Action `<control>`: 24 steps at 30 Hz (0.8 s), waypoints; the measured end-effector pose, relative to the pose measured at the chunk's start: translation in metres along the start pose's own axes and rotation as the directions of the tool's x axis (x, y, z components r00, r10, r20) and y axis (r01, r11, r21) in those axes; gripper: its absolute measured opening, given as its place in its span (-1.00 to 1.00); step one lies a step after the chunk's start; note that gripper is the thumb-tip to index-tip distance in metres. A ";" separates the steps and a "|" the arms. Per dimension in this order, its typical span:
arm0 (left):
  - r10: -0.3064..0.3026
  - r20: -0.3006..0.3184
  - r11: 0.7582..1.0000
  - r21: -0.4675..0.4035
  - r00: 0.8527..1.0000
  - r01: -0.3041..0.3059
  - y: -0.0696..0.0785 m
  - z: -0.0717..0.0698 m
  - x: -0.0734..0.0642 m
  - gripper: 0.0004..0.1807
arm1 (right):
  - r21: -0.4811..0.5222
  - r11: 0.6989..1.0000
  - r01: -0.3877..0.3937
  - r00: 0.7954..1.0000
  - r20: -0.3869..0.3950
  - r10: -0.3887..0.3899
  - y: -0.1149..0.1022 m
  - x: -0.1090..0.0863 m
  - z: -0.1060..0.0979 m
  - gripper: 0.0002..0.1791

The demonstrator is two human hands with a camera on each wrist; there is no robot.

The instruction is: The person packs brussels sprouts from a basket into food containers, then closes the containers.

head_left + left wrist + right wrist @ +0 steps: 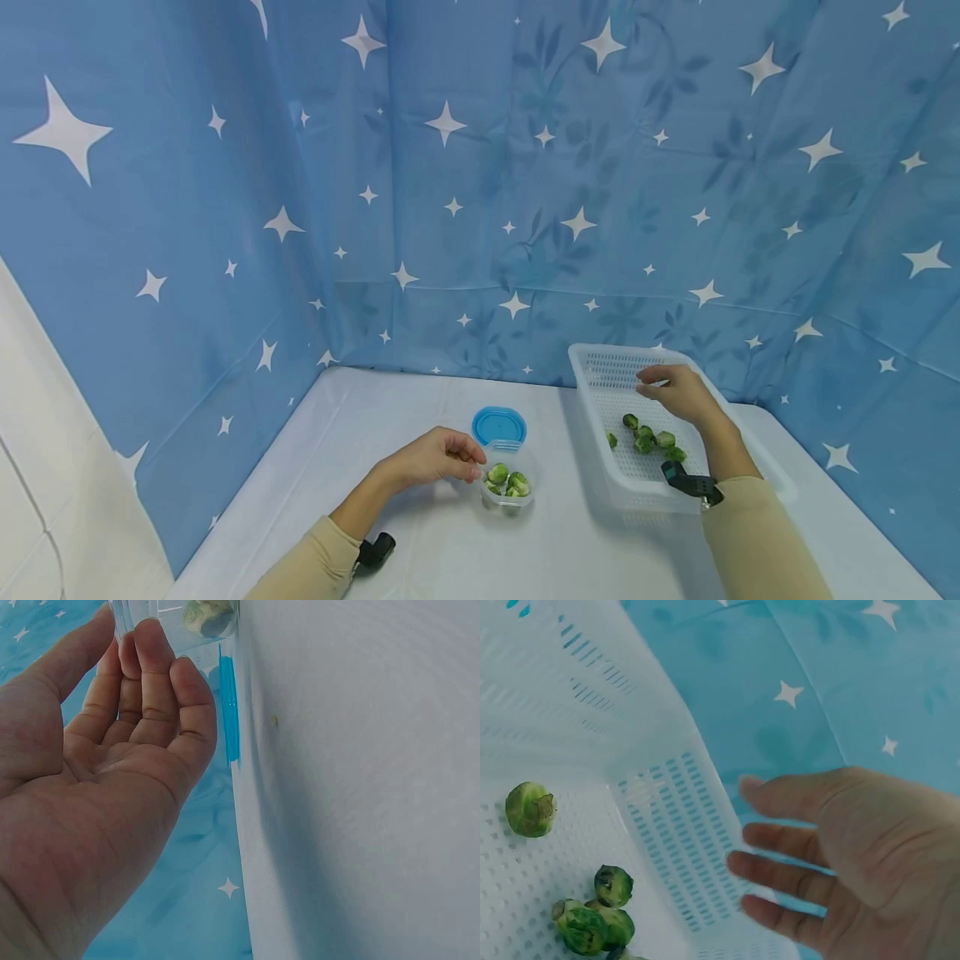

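My left hand is at the left side of a small clear plastic container. Its loosely bent fingertips are close to the container's wall; whether they touch it is unclear. Inside the container lie several Brussels sprouts, one sprout showing through the wall in the left wrist view. Over the white perforated basket, my right hand hovers with nothing in it, thumb and fingers apart. On the basket's floor are several more Brussels sprouts, mostly clustered toward the near end; one sprout sits apart in the right wrist view.
A round blue lid lies just behind the container. White cloth covers the table, and a blue star-patterned curtain hangs along its back and sides. A tiny green scrap is on the cloth.
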State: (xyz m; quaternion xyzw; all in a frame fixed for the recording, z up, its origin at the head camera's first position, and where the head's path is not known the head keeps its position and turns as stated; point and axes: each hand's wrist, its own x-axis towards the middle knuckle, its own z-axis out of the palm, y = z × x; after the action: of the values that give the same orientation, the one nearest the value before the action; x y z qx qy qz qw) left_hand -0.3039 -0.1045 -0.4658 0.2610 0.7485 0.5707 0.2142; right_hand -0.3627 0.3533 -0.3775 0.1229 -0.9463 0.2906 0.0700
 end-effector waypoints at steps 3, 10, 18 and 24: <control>0.001 0.002 1.000 -0.002 1.000 -0.001 0.000 0.000 0.000 -0.76 | 0.011 0.999 -0.044 0.997 0.064 0.044 0.008 -0.002 0.001 -0.48; 0.002 0.002 1.000 0.002 1.000 -0.002 0.001 0.000 0.000 -0.71 | 0.053 0.988 -0.143 0.980 0.145 0.134 0.025 -0.002 0.003 -0.43; 0.005 0.001 1.000 0.011 1.000 -0.005 0.000 0.000 -0.001 -0.71 | 0.055 0.968 -0.244 0.954 0.194 0.230 0.034 -0.003 0.007 -0.48; 0.001 0.001 1.000 0.014 1.000 -0.001 0.003 0.001 -0.002 -0.70 | 0.054 0.959 -0.277 0.941 0.218 0.259 0.042 -0.005 0.008 -0.50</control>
State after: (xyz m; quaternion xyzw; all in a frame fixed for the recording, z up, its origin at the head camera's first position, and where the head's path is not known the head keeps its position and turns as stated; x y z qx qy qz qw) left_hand -0.3014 -0.1043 -0.4632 0.2633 0.7522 0.5655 0.2124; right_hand -0.3701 0.3835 -0.4077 0.0254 -0.9433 0.3222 -0.0753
